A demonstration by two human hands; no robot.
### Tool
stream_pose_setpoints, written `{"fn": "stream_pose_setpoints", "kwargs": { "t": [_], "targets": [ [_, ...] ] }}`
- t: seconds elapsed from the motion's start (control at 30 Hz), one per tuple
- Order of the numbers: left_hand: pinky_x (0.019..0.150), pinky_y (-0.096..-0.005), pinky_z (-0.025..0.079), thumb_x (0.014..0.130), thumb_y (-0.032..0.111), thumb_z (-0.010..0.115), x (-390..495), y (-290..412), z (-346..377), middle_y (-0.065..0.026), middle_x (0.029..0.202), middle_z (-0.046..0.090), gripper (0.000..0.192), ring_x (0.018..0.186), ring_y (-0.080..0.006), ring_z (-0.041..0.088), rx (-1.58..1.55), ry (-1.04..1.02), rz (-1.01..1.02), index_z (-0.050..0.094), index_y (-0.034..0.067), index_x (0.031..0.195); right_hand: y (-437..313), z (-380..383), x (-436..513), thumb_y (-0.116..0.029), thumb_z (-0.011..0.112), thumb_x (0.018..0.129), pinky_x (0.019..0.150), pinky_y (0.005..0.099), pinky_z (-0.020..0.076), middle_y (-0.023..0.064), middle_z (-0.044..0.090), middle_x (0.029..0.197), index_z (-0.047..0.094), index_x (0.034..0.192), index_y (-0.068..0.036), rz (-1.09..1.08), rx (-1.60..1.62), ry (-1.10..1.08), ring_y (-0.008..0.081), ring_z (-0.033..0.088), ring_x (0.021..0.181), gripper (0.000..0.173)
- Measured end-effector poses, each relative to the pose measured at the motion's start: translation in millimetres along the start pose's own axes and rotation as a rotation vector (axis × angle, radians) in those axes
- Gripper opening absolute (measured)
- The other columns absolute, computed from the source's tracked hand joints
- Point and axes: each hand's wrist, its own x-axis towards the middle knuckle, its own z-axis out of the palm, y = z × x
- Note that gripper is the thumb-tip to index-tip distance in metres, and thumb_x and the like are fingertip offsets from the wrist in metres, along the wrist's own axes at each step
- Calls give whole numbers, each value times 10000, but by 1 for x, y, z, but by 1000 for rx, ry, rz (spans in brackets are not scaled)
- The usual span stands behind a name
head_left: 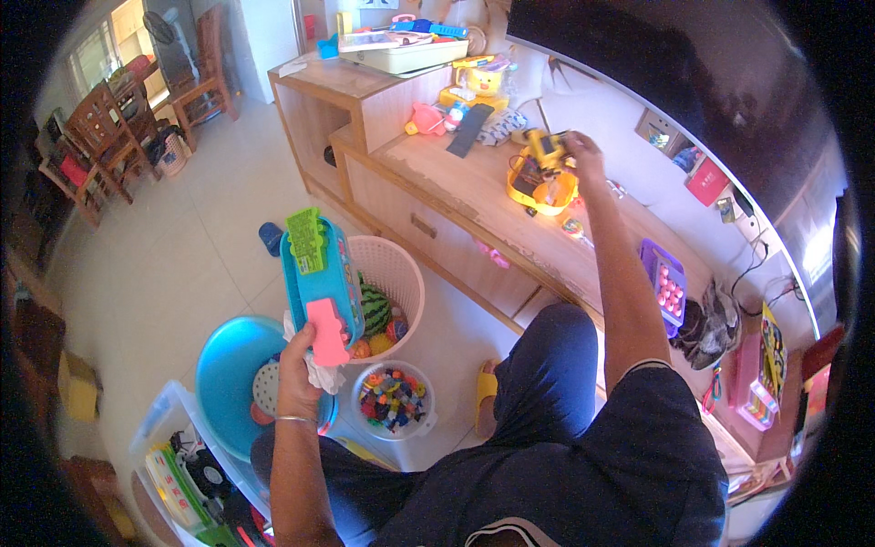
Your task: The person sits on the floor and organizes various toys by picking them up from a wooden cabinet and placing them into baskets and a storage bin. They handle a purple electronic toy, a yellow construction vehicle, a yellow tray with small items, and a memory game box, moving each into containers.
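Note:
In my left hand is a blue plastic case, tilted, with a pink toy piece and crumpled white tissue pressed against it. A green card or toy piece lies at its far end. My right hand grips a yellow toy vehicle just above a yellow basket on the wooden cabinet. Small items lie inside that basket. Below the blue case are a pink perforated basket with balls and a white tub of small colourful pieces.
A large blue bucket and a clear storage box of toys stand at the lower left. Along the wooden cabinet lie a dark strip, a purple tray and a dark bag. A blue slipper rests on the floor.

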Motion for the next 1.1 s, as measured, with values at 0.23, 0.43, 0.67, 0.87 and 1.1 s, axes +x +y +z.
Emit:
{"fn": "stream_pose_setpoints", "kwargs": {
  "t": [0.23, 0.43, 0.67, 0.87, 1.1],
  "targets": [
    [722, -422, 570, 842, 216, 626, 0, -1, 3, -157, 1047, 625, 467, 911, -271, 641, -7, 47, -10, 492, -10, 1229, -23, -36, -34, -311, 562, 907, 733, 352, 536, 114, 606, 1061, 532, 1185, -26, -34, 506, 41, 212, 614, 934, 400],
    [786, -399, 553, 866, 218, 599, 2, -4, 10, -146, 1060, 623, 444, 928, -251, 631, 88, -26, 16, 487, -17, 1226, -53, -1, -93, -313, 555, 916, 768, 318, 515, 83, 610, 1085, 556, 1158, -34, -7, 764, -463, 204, 592, 977, 369],
    [842, -427, 533, 872, 211, 602, 5, -4, 8, -202, 1131, 605, 478, 1007, -297, 621, 125, -102, 46, 463, -43, 1252, -77, 110, -185, -202, 547, 920, 926, 320, 451, 93, 590, 1183, 516, 1256, -13, -24, 822, -687, 200, 576, 1064, 387],
    [873, -357, 512, 824, 124, 666, -3, 2, 4, -140, 1182, 555, 681, 1045, -220, 592, 89, -14, 78, 277, 65, 1379, -96, 148, -254, -96, 623, 812, 992, 355, 388, 112, 545, 1229, 477, 1270, -6, -679, 82, -835, 228, 515, 1152, 489],
    [906, -345, 485, 799, 93, 683, -17, 15, 2, -120, 1194, 544, 597, 1086, -195, 559, 143, 35, 293, 356, 9, 1292, -100, 170, -277, -23, 636, 780, 974, 354, 411, 156, 547, 1242, 495, 1252, -9, -746, 236, -921, 263, 538, 1144, 492]
  ]
}}
